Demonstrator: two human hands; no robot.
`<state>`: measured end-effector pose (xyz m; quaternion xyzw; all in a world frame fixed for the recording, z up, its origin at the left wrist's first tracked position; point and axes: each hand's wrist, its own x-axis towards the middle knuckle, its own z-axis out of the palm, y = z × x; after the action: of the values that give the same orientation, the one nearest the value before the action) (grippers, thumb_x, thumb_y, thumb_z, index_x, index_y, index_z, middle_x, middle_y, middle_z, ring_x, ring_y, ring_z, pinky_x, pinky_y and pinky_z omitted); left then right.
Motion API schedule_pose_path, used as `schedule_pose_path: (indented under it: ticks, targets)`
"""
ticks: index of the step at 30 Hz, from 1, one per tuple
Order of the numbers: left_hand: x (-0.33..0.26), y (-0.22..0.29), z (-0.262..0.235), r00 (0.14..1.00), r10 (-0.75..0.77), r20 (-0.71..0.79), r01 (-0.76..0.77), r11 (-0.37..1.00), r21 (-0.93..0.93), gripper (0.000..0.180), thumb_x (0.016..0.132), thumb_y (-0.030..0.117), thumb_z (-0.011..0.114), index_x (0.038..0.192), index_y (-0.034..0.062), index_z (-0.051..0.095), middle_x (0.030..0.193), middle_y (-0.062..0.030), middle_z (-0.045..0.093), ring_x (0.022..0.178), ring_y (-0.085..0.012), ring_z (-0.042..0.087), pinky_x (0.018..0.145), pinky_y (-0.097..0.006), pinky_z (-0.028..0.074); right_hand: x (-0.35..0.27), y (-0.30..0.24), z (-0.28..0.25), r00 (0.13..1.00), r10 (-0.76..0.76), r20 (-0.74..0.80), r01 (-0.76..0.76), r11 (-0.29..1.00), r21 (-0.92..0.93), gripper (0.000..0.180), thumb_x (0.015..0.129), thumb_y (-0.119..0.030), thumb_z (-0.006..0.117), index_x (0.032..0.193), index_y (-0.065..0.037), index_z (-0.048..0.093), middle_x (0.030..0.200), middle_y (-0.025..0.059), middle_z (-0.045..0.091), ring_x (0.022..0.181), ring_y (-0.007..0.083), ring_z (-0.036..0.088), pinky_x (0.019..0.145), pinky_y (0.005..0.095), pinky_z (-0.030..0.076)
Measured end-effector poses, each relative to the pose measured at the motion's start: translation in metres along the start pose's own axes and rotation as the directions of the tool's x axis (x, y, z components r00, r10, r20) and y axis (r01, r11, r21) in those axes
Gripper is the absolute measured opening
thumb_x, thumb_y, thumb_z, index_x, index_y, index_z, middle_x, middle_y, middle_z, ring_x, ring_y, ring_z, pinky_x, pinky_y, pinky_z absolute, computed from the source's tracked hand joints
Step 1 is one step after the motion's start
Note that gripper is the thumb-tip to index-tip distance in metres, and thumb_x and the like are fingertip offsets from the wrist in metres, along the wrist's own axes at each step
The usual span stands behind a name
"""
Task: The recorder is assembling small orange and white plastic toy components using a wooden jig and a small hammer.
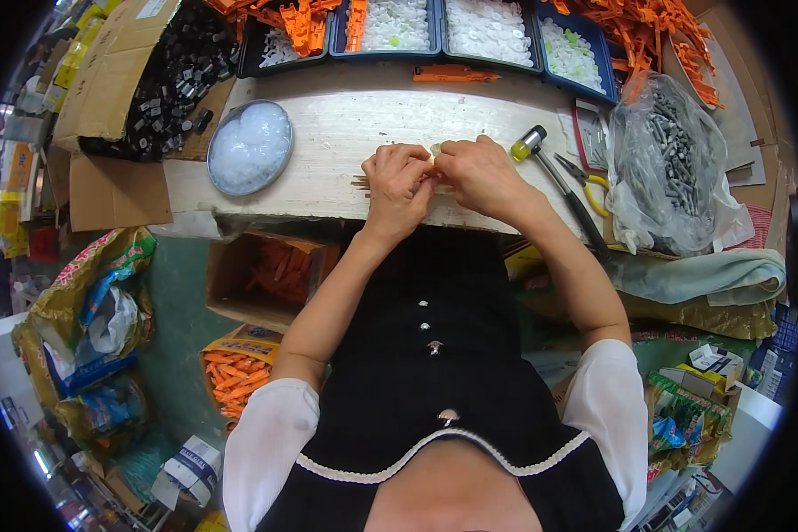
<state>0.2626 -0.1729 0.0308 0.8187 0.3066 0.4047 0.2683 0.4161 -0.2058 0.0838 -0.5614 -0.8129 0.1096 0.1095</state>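
Close to the front edge of the white workbench [328, 106], my left hand [397, 184] and my right hand [481, 175] meet with fingers pinched together. A small pale-yellow piece [435, 150] peeks out at my right fingertips; most of it is covered. What my left fingers pinch is hidden. Some thin brown sticks [361, 183] lie just beside my left hand. To the right of my right hand are a hammer [551, 168] with a yellow-and-black head and pliers [591, 181] with yellow handles. An orange plastic part [457, 74] lies farther back.
A round dish [214, 180] of clear small parts stands left, by a cardboard box [106, 80] of black parts. Blue bins [386, 54] of white pieces and heaped orange parts line the back. A plastic bag [634, 133] of grey metal pieces sits right. Boxes of orange parts stand below.
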Motion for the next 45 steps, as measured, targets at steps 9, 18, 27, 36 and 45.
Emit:
schedule_pose_path:
  ticks: [9,18,27,36,45]
  targets:
    - [0.01,0.006,-0.006,0.995,0.029,0.097,-0.041,0.992,0.122,0.01,0.07,0.014,0.067,0.079,0.0105,0.064,0.091,0.0003,0.055,0.09,-0.0181,0.044,0.08,-0.034,0.027,-0.042,0.027,-0.03,0.945,0.17,-0.278,-0.119,0.974,0.192,0.007,0.075,-0.008,0.061,0.079,-0.003,0.058,0.074,0.0105,0.054,0.068,0.0292,0.054,0.061,0.0353,0.042]
    - [0.021,0.004,-0.009,0.972,0.035,0.232,-0.076,0.983,0.17,0.011,0.068,0.014,0.068,0.078,0.0123,0.065,0.086,0.0032,0.054,0.085,-0.017,0.044,0.078,-0.034,0.027,-0.126,0.066,-0.079,0.81,0.384,-0.443,-0.333,0.923,0.192,0.007,0.077,-0.002,0.059,0.082,0.001,0.058,0.069,0.0079,0.051,0.059,0.0163,0.049,0.055,0.0256,0.038]
    - [0.019,0.002,-0.008,0.978,0.05,0.201,-0.078,0.988,0.131,0.008,0.068,0.013,0.068,0.074,0.0128,0.064,0.085,0.0041,0.054,0.083,-0.0146,0.046,0.078,-0.033,0.027,-0.155,0.07,-0.104,0.684,0.488,-0.543,-0.474,0.862,0.178,0.006,0.08,-0.002,0.058,0.085,0.002,0.057,0.071,0.0029,0.05,0.062,0.0084,0.044,0.057,0.0208,0.036]
    - [0.023,-0.003,-0.009,0.948,-0.041,0.314,0.014,0.996,0.09,0.006,0.066,0.013,0.069,0.069,0.0113,0.065,0.084,0.0042,0.052,0.086,-0.015,0.044,0.077,-0.034,0.026,-0.205,0.127,-0.122,0.444,0.575,-0.687,-0.649,0.736,0.195,0.012,0.082,-0.011,0.058,0.088,-0.001,0.06,0.075,0.0041,0.056,0.066,0.0109,0.051,0.063,0.0229,0.041]
    - [0.007,0.002,-0.006,0.973,0.174,0.149,-0.204,0.953,0.226,0.009,0.069,0.013,0.067,0.076,0.0131,0.061,0.091,0.0007,0.054,0.09,-0.0185,0.047,0.078,-0.038,0.028,-0.221,0.201,-0.094,0.587,0.697,-0.413,-0.766,0.643,-0.003,0.033,0.078,-0.018,0.06,0.106,-0.001,0.056,0.083,0.0132,0.06,0.075,0.0237,0.057,0.069,0.0324,0.044]
